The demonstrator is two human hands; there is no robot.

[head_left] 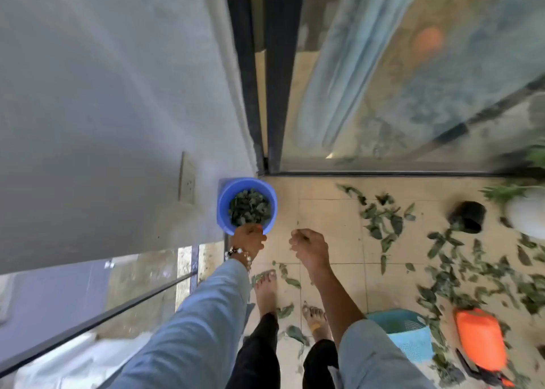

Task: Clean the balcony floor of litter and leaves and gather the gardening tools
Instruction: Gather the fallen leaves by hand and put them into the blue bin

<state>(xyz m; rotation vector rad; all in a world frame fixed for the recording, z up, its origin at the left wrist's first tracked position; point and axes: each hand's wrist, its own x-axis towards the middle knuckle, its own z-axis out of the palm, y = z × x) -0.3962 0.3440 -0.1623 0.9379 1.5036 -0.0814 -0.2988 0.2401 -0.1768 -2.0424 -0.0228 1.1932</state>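
A blue bucket [227,208] half full of dark green leaves stands in the corner where the grey wall meets the glass door. My left hand [249,238], with a bead bracelet on the wrist, lies over the bucket's near rim with its fingers curled down onto it. Just to its right, my right hand [309,245] hovers above the tiles with the fingers curled in; I see nothing in it. Loose green leaves [383,220] lie scattered over the beige tile floor [330,211] to the right and around my bare feet.
An orange sprayer [480,341] and a turquoise basket [407,334] lie on the floor at lower right. A black pot [469,216] on its side and a white planter [528,217] sit at the right. A glass railing [88,326] runs along the left.
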